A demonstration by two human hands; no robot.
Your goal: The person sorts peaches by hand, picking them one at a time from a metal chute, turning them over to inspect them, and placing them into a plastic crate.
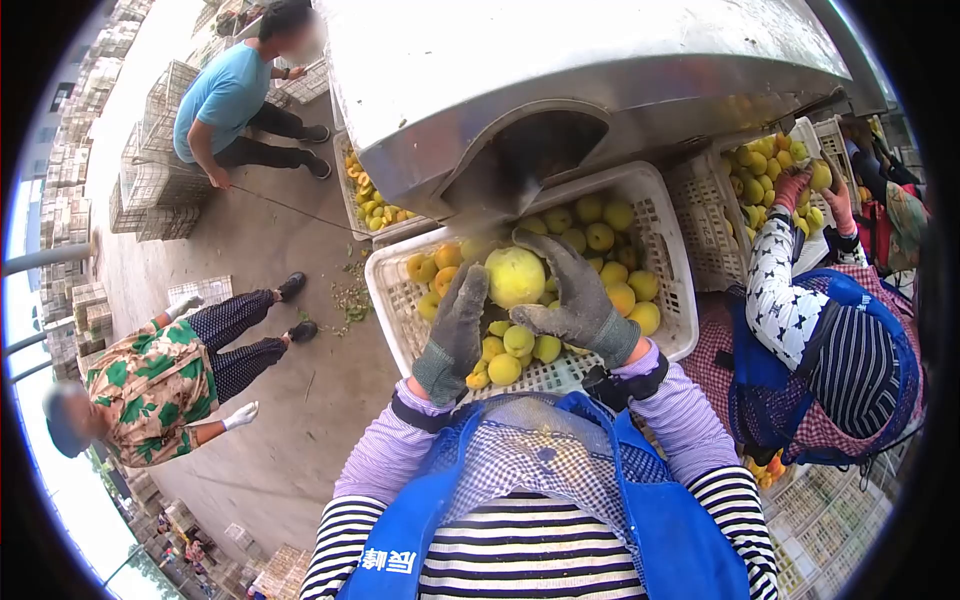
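Note:
Grey work gloves cover both of my hands, raised over a white plastic crate [684, 300] of yellow-green fruit. Between them is one large pale yellow fruit [516, 277]. My right hand [578, 297] curls around its right side, with thumb below and fingers above. On the other side, my left hand [457, 330] is upright with its fingers together, close against the fruit's left edge. More yellow and orange fruits [505, 368] lie in the crate beneath. Just beyond my hands is the dark opening [520, 150] of a metal machine.
The metal machine [590, 50] spans the top. At right, a co-worker [850, 350] handles fruit over another crate [745, 200]. On the left, one person [225, 105] pulls a crate [350, 195] by a line; another [165, 380] stands nearer. Crates are stacked behind them.

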